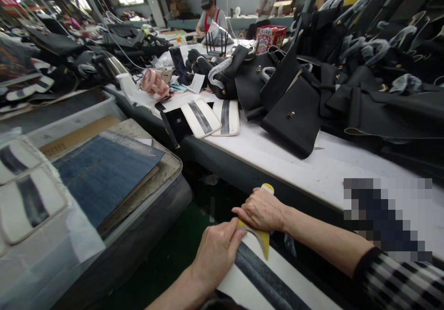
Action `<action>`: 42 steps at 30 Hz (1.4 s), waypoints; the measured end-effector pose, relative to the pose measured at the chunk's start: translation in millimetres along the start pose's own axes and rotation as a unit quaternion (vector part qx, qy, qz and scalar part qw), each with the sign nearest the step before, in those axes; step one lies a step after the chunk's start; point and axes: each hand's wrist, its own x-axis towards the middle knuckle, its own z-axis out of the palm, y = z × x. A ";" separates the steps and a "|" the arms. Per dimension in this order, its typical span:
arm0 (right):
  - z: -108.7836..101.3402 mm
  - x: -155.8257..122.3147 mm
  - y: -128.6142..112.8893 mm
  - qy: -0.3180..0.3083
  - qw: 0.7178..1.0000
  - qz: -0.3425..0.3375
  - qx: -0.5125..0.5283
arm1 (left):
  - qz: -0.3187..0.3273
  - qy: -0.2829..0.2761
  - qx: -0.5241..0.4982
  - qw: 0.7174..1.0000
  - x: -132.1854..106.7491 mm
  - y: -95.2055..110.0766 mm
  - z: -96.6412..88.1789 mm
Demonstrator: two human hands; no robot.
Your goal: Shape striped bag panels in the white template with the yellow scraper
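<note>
Low in the head view, my left hand (217, 253) is closed on the near end of a white panel with a dark grey stripe (263, 275), thumb pressing on a yellow strip (262, 237) at the panel's end. My right hand (262, 209) is closed over the same yellow strip from above, just in front of the table's edge (294, 180). Both hands touch at the panel's rounded end. The far side of the strip is hidden under my right hand.
Two more striped white panels (211, 117) lie on the long white table beside black bag pieces (294, 111) and piled black bags (374, 60). A blue board (104, 171) rests on a grey bin at left, with striped panels (27, 199). A pink fan (152, 82) and seated people lie beyond.
</note>
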 end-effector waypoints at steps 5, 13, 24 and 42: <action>-3.4 -10.6 -18.7 -0.004 0.998 0.064 -0.006 | 0.016 0.010 -0.035 0.999 -2.2 1.1 -3.5; -2.7 -28.7 -35.5 -0.018 0.987 0.157 -0.028 | -0.081 -0.055 -0.490 0.866 8.4 -10.7 3.5; 5.5 -71.2 -37.2 -0.045 0.961 0.273 -0.027 | -0.115 -0.124 -0.606 0.778 21.2 -23.7 19.2; 12.0 -60.0 -10.4 0.024 0.697 0.368 0.614 | -0.059 -0.118 -0.462 0.877 17.5 -26.3 16.3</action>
